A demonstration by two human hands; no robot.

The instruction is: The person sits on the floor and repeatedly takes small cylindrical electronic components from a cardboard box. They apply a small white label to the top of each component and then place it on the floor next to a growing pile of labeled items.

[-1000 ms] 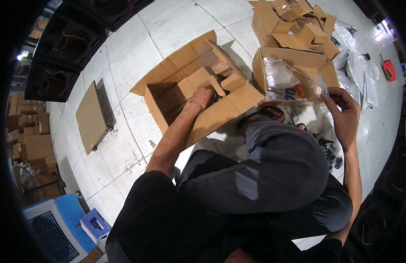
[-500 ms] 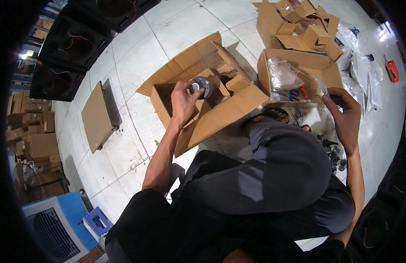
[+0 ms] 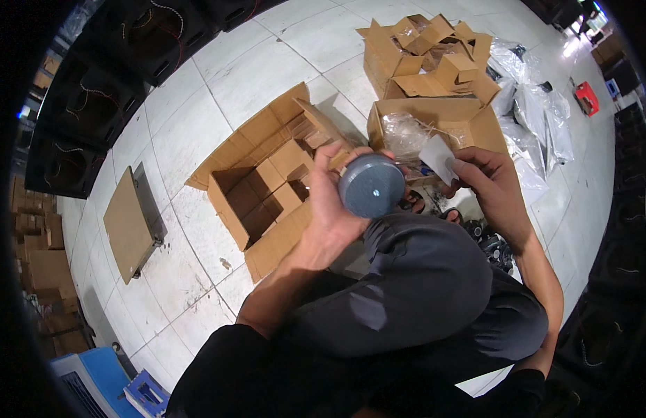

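Observation:
My left hand (image 3: 328,203) is closed round a thick, round dark part (image 3: 373,187), raised above my knee. Its flat blue-grey face is turned up toward me, with a small bright glint on it. Just to the right, my right hand (image 3: 496,187) pinches a small whitish card or sheet (image 3: 438,159) between thumb and fingers, apart from the round part. Behind the left hand stands an open cardboard box (image 3: 246,145) with cardboard dividers inside.
A second carton (image 3: 491,129) holds clear plastic wrap (image 3: 404,132); a fuller carton (image 3: 386,61) stands behind it. Plastic-wrapped items (image 3: 535,115) lie to the right. At left are a low brown board (image 3: 122,226) on casters and black cabinets (image 3: 114,89) with loose wires.
My left hand has lifted the round part out of the divided box and brought it nearer, its face turned up. My right hand has come left toward it with the white card.

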